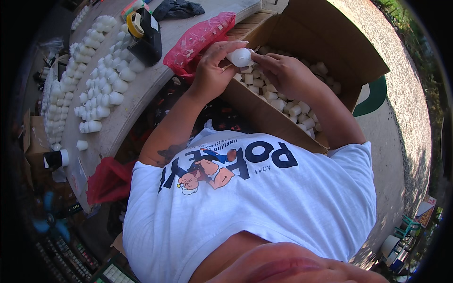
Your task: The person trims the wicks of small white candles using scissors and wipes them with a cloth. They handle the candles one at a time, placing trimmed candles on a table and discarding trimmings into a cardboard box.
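Observation:
A white votive candle [241, 58], its short wick on top, is held over the near-left edge of an open cardboard box [247, 95]. The fingers of my left hand [216, 67] wrap around its left side. On the other side, the fingertips of my right hand [283, 72] press against its rim; what they pinch there is too small to tell. Below my hands, the box contains many loose white wax cylinders [295, 110], lying in all directions. A pink plastic bag [201, 39] with small pale squares lies beside my left hand, at the table edge.
Rows of white candles [102, 92] stand on the long table [124, 109] to the left. A black tape dispenser [145, 40] and dark cloth [178, 9] sit farther back. A red plastic bag [109, 180] hangs at the near edge; a blue fan [51, 219] is lower left.

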{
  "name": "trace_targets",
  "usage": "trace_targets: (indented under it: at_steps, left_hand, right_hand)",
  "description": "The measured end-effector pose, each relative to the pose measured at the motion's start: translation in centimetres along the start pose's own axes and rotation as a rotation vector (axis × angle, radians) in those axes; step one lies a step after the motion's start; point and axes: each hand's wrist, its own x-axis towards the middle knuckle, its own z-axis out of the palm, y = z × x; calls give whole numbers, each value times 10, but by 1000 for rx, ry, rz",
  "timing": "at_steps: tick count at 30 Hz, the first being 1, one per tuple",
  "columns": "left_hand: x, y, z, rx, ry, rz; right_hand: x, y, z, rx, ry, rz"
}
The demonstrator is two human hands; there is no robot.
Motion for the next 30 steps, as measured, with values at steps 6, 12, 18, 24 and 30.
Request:
trace_targets:
  at_steps: [6,12,18,24,30]
  left_hand:
    - [0,-1,3,-21,5,-8]
    - [2,0,1,4,1,-12]
    - [0,-4,3,-101,-21,-74]
    - [-1,-5,4,-207,-38,-189]
    - [-3,-5,8,-388,-34,-258]
  right_hand:
    - [0,7,1,128,14,-26]
    - [2,1,-1,23,-29,26]
    - [4,13,-4,114,-23,-64]
    - [3,12,-1,113,-3,-36]
    - [4,15,2,226,-31,11]
